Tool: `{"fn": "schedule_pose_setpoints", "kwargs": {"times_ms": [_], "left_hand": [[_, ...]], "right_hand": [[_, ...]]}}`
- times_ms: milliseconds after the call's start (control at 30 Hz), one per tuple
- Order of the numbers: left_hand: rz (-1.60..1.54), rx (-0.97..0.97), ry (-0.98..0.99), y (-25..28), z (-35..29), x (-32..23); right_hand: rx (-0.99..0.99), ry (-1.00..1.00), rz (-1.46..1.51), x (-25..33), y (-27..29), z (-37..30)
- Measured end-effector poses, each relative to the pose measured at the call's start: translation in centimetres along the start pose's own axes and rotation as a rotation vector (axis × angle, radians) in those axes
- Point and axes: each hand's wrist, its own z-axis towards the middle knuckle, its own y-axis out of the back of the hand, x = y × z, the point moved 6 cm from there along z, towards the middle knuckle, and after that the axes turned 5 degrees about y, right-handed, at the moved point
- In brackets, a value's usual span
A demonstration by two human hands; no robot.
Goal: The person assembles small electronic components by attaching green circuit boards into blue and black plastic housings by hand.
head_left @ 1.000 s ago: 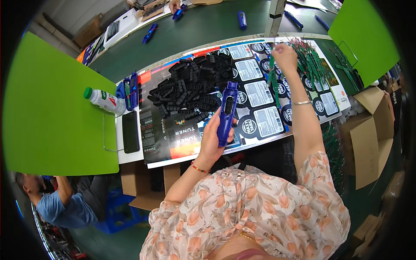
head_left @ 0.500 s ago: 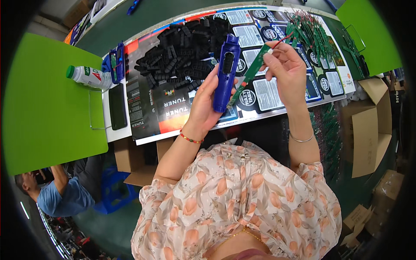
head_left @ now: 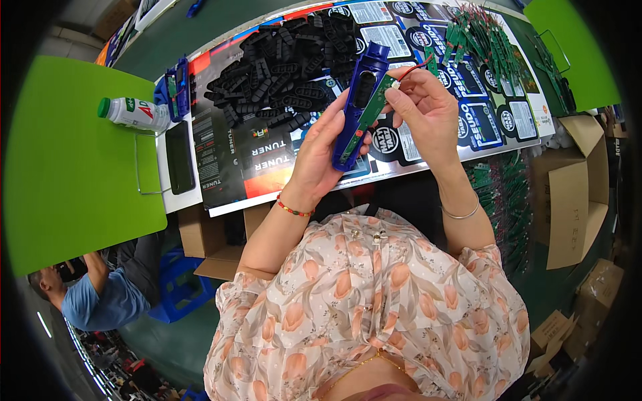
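My left hand (head_left: 319,155) is closed around a long blue plastic housing (head_left: 346,139), tilted with its far end to the right. A black oval part (head_left: 364,90) shows in the housing's upper half. My right hand (head_left: 428,110) pinches the far end of a narrow green circuit board (head_left: 372,112), near a white connector with red and dark wires (head_left: 416,68). The board lies lengthwise along the housing's open side, its lower end inside the hollow. Whether the board is fully seated cannot be made out.
Beyond my hands lies a heap of black rubbery oval parts (head_left: 281,70). Wired green boards (head_left: 485,47) pile up at far right. At left are a white bottle (head_left: 137,114), a phone (head_left: 179,157) and another blue housing (head_left: 179,90). Green panels (head_left: 73,167) flank the table; a carton (head_left: 568,200) stands right.
My right hand has moved left and slightly down with the circuit board, which was beside the housing and now lies along it. The housing has tilted farther to the right.
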Motion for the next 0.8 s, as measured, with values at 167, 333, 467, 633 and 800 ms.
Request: {"fn": "schedule_pose_setpoints", "kwargs": {"times_ms": [167,333,467,633,800], "left_hand": [[0.019,-0.004,0.003,0.1,0.1,0.0],[0.04,-0.04,-0.029,0.6,0.2,0.2],[0.059,-0.062,-0.035,0.8,0.2,0.2],[0.032,-0.026,-0.017,0.4,0.3,0.6],[0.038,-0.055,0.019,0.6,0.2,1.1]], "right_hand": [[0.018,-0.046,0.032,-0.1,0.1,0.3],[-0.041,-0.121,-0.036,-0.7,0.3,0.0],[-0.04,-0.061,-0.035,-0.4,0.4,-0.1],[-0.02,-0.179,-0.028,-1.2,1.0,-0.2],[-0.041,-0.163,-0.001,-1.8,0.8,-0.4]]}}
